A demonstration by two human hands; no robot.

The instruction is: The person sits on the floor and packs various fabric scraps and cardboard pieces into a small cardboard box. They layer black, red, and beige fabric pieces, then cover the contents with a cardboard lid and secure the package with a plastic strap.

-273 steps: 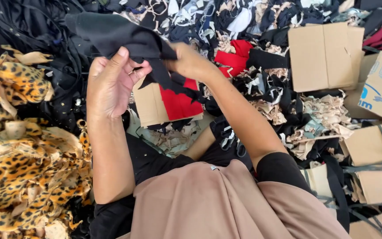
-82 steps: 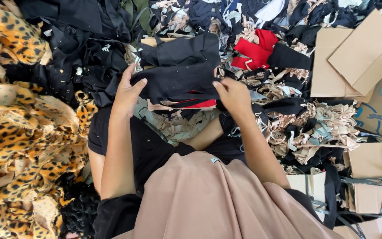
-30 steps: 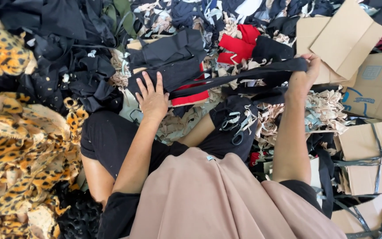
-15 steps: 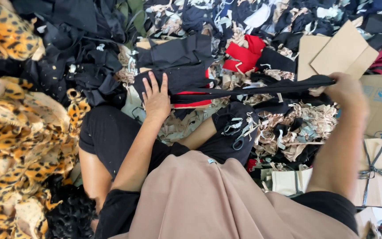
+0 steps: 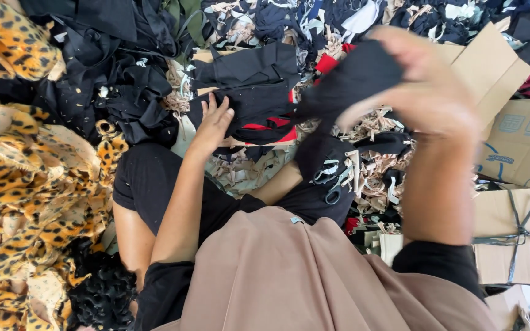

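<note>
My left hand lies flat, fingers apart, on a folded black cloth piece that rests on a stack with red fabric under it. My right hand is raised close to the camera and blurred, closed on a bunched black fabric strip that runs from the stack up into the hand. A pair of scissors lies by my knee among cloth scraps.
Leopard-print fabric is heaped at the left. Black garments pile at the upper left. Cardboard boxes and a tied cardboard bundle stand at the right. Beige and black scraps cover the floor ahead.
My right hand drew the black strip out to the right, then lifted it up toward the camera, bunching it. My left hand stayed pressed on the folded black piece.
</note>
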